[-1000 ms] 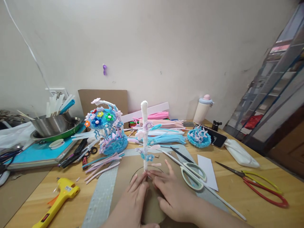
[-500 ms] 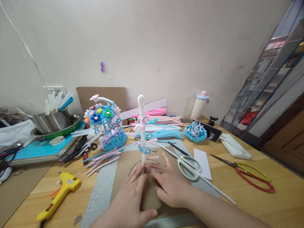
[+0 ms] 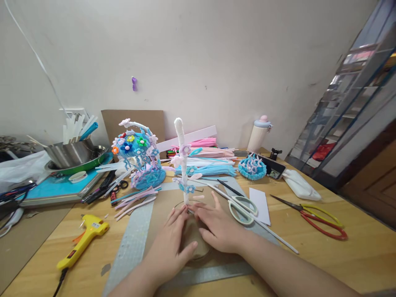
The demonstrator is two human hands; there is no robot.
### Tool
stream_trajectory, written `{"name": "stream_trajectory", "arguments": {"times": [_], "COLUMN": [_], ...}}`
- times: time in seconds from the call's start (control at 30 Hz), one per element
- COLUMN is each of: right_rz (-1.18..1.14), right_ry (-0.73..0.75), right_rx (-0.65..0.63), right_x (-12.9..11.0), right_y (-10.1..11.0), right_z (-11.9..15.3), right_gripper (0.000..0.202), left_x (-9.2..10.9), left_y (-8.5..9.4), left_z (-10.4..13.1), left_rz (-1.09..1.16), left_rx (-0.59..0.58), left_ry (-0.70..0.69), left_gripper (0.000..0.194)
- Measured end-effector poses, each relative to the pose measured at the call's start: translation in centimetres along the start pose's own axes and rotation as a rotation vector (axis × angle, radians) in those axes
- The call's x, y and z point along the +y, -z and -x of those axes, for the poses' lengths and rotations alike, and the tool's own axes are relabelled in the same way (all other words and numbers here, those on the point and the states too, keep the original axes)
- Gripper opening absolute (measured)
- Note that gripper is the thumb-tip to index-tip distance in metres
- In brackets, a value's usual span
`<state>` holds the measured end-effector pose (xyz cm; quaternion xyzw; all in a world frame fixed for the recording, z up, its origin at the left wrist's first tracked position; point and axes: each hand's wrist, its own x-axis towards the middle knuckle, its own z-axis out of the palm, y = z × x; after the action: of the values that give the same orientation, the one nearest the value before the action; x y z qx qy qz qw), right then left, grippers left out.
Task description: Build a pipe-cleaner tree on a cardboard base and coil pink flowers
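In the head view, we see a tall white fuzzy stem with small purple, pink and blue flowers [image 3: 183, 165], standing almost upright, its top leaning a little to the left. In our judgement it could tip, because its foot is narrow and its height is big; uneven pushing of the fingertips, or loosening them on one side, would be the cause. A slipping of the brown cardboard sheet with a round outline [image 3: 165, 202] beneath could also disturb it.

The stem rises just beyond the fingertips of our left hand [image 3: 168, 243] and our right hand [image 3: 218, 227], its foot between them. Both hands lie low over the cardboard, with each thumb apart from the fingers. How firmly the fingertips press the foot, we cannot tell.
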<state>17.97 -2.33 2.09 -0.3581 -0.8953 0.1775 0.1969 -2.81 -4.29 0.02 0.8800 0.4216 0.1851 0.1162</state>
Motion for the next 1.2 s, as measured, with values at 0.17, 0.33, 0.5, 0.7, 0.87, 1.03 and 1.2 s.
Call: {"name": "stream_trajectory", "arguments": {"times": [0.17,0.33,0.5,0.7,0.87,1.03,1.2], "right_rz": [0.0,0.005,0.082,0.083,0.07,0.067,0.073], "right_ry": [-0.004,-0.011,-0.07,-0.074,-0.053,-0.065,-0.064], "right_rx": [0.105,0.104,0.066,-0.009,-0.052,-0.078,-0.087], "right_x": [0.8,1.5,2.0,2.1,1.7,1.6,1.4], "right_y": [0.6,1.1,0.2,-0.5,-0.5,-0.6,-0.5], "right_z": [0.6,0.9,0.6,0.6,0.7,0.7,0.6], "right_gripper": [0.034,0.034,0.042,0.047,0.051,0.052,0.053], "left_x": [-0.6,-1.4,-1.6,-1.4,-1.1,-0.9,-0.9], "left_y": [0.9,1.4,0.4,-0.6,-0.7,-0.7,-0.5], "left_z": [0.0,0.3,0.4,0.3,0.3,0.3,0.1], "left_rz": [0.031,-0.138,-0.258,-0.311,-0.312,-0.317,-0.294], "left_rx": [0.132,0.163,0.093,0.045,-0.014,-0.026,-0.04], "left_ry": [0.068,0.127,0.132,0.077,0.031,0.036,0.055], "left_gripper": [0.049,0.039,0.046,0.063,0.066,0.067,0.067]}}
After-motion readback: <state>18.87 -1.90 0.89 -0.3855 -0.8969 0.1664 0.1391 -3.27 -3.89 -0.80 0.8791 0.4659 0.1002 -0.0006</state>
